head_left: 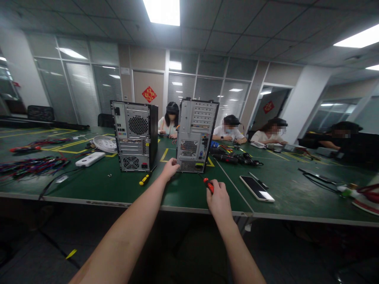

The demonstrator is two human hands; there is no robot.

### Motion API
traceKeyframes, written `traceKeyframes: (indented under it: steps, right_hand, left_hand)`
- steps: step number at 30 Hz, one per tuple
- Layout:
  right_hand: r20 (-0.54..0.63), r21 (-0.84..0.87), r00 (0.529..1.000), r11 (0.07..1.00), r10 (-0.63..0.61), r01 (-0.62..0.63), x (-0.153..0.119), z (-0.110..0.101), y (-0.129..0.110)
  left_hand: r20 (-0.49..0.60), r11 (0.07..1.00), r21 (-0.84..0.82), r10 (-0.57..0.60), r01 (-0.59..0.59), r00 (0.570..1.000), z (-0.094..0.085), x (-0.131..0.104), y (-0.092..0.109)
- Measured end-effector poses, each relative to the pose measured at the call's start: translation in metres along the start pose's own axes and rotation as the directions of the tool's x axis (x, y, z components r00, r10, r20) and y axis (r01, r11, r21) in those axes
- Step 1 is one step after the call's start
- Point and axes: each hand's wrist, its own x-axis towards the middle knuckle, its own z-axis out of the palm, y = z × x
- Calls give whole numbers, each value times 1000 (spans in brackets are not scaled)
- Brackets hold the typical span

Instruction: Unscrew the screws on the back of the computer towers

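Two desktop computer cases stand upright with their back panels toward me. At the lower left edge of the right computer case (186, 126), my left hand (171, 169) is closed with its fingertips against the metal. My right hand (218, 199) grips a screwdriver (209, 184) with a red and black handle. Its thin shaft points toward the bottom right of the same case, and I cannot tell whether the tip touches it. The left computer case (133, 136) has a yellow and black screwdriver (145, 178) lying in front of it.
A phone (257, 188) lies right of my right hand, a dark pen-like tool beside it. Bundled cables (34, 165), a white device (90, 159) and a white round basket (105, 143) are on the left of the green table (97, 189). Several people sit across it.
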Motion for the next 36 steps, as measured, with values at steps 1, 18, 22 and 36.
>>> traceKeyframes:
  steps: [1, 18, 22, 36]
  right_hand:
    - [-4, -8, 1000, 1000, -9, 9, 0, 0, 0]
    - [83, -102, 997, 995, -2, 11, 0, 1, -1]
    - [78, -104, 997, 995, 16, -8, 0, 2, -2]
    - [59, -74, 995, 994, 86, -81, -1, 4, -5]
  left_hand:
    - [-7, 1000, 7, 3, -3, 1000, 0, 0, 0]
    - [5, 1000, 14, -1, 1, 1000, -1, 0, 0]
    - [8, 1000, -3, 2, -2, 1000, -1, 0, 0]
    - [19, 1000, -25, -7, 8, 1000, 0, -1, 2]
